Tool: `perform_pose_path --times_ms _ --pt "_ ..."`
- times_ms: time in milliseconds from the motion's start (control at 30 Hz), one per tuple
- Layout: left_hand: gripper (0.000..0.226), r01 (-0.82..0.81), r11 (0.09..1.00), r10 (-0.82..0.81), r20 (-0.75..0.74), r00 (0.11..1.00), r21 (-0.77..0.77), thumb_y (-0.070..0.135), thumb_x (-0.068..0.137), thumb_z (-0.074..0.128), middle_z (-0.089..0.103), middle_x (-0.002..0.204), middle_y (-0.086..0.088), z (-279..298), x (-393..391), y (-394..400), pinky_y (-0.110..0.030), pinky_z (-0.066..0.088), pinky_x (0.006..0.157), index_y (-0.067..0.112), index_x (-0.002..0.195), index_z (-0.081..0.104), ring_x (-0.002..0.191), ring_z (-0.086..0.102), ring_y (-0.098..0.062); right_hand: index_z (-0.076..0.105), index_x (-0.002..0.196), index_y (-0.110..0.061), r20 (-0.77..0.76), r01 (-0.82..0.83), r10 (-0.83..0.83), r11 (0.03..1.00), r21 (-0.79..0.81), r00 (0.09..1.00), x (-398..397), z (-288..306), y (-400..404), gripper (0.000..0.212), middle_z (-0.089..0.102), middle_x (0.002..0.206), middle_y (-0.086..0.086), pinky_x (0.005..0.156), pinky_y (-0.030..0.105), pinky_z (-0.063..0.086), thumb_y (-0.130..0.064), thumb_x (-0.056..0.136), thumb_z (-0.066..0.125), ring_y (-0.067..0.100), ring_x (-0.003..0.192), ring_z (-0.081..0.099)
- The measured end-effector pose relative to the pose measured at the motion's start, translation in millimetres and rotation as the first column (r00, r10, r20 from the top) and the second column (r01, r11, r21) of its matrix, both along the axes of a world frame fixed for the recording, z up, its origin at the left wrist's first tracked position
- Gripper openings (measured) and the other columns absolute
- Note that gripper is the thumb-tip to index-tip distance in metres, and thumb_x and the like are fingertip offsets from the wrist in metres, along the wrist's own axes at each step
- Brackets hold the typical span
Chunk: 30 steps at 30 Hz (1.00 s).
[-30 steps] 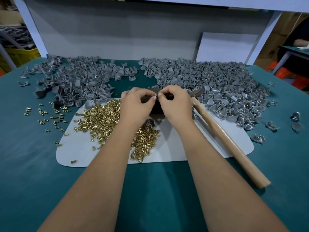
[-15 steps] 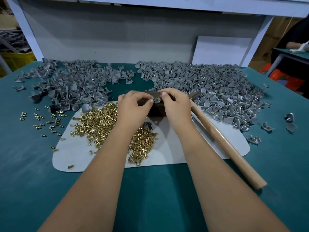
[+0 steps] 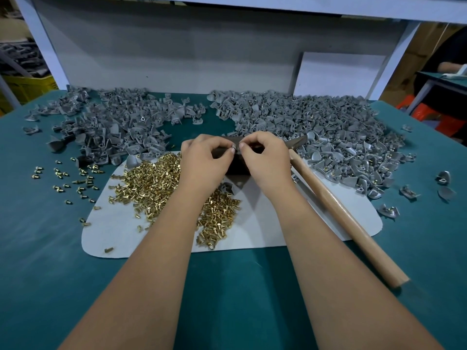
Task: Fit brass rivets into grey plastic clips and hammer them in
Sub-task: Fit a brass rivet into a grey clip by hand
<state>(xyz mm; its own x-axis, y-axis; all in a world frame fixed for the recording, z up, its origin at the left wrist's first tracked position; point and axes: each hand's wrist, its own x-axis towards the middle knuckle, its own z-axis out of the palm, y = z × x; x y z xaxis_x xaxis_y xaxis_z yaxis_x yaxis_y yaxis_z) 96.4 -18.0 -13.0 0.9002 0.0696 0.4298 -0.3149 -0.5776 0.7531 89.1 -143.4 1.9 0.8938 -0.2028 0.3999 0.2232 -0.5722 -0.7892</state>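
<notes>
Left hand: the left hand (image 3: 204,160) is held over the middle of the counter (image 3: 38,248), fingers curled, thumb and forefinger pinched on a small grey clip (image 3: 233,147).
Right hand: the right hand (image 3: 265,160) is set just beside the left, fingers curled, its fingertips (image 3: 241,146) brought against the same clip from 3 o'clock; whether a rivet is pinched there cannot be told.
Clip: it is held between the two sets of fingertips, above a dark block (image 3: 236,165) that is mostly hidden by the hands.
Rivets: a heap of brass rivets (image 3: 151,183) is spread on a pale mat (image 3: 265,228), at 8 o'clock from the hands and partly under the left forearm; loose rivets (image 3: 63,178) are scattered on the counter at 9 o'clock.
Clip piles: one pile of clips (image 3: 108,127) lies at 10 o'clock, a larger pile (image 3: 316,127) at 2 o'clock.
Hammer: the hammer (image 3: 338,210) is laid at 4 o'clock, just beside the right wrist, untouched, its head (image 3: 299,142) near the right knuckles and its wooden handle pointed toward the near right edge.
</notes>
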Motion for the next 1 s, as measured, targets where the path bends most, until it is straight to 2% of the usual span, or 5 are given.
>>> perform_pose_path --times_ms 400,567,633,833,1000 --pt "0.013 -0.036 0.999 0.036 -0.022 0.999 -0.016 0.026 0.090 0.064 0.054 0.100 0.011 -0.2 2.3 -4.0 -0.025 0.026 0.094 0.030 0.097 0.073 0.102 0.026 -0.011 0.057 0.074 -0.031 -0.083 0.076 -0.102 0.959 -0.272 0.991 2.1 12.4 7.1 0.015 0.066 0.093 -0.008 0.094 0.043 0.041 -0.024 0.088 0.059 0.023 0.100 0.057" --pt "0.015 -0.032 0.999 0.032 -0.004 0.999 -0.019 0.023 0.090 0.064 0.054 0.100 0.010 -0.4 2.2 -4.8 -0.028 0.027 0.098 0.027 0.100 0.074 0.097 0.024 -0.006 0.053 0.071 -0.030 -0.156 0.083 -0.146 0.933 -0.350 0.977 3.9 21.2 11.3 0.018 0.060 0.084 -0.007 0.090 0.040 0.037 -0.024 0.087 0.059 0.026 0.100 0.055" --pt "0.015 -0.026 0.999 0.026 0.011 1.000 -0.027 0.022 0.089 0.065 0.054 0.099 0.010 -0.7 2.5 -4.6 -0.030 0.028 0.100 0.026 0.100 0.075 0.093 0.023 -0.002 0.053 0.071 -0.030 -0.169 0.086 -0.153 0.933 -0.350 0.974 4.0 22.2 11.9 0.018 0.059 0.083 -0.007 0.089 0.040 0.034 -0.024 0.087 0.059 0.026 0.101 0.054" --pt "0.011 -0.056 0.998 0.056 -0.006 0.998 -0.010 0.028 0.089 0.065 0.053 0.095 0.014 -2.3 2.6 -5.7 -0.023 0.025 0.089 0.031 0.094 0.074 0.104 0.029 -0.012 0.055 0.075 -0.031 -0.040 0.116 -0.132 0.953 -0.281 0.990 0.5 8.6 12.7 0.018 0.059 0.096 -0.011 0.080 0.034 0.024 -0.020 0.090 0.058 0.020 0.106 0.049" --pt "0.009 -0.063 0.998 0.063 -0.008 0.998 0.000 0.030 0.088 0.066 0.054 0.095 0.014 -3.0 2.8 -5.0 -0.020 0.021 0.083 0.033 0.092 0.074 0.106 0.032 -0.014 0.055 0.076 -0.029 0.058 0.142 -0.132 0.962 -0.232 0.990 0.6 -2.6 13.4 0.018 0.050 0.087 -0.016 0.077 0.029 0.017 -0.016 0.089 0.058 0.014 0.100 0.046"
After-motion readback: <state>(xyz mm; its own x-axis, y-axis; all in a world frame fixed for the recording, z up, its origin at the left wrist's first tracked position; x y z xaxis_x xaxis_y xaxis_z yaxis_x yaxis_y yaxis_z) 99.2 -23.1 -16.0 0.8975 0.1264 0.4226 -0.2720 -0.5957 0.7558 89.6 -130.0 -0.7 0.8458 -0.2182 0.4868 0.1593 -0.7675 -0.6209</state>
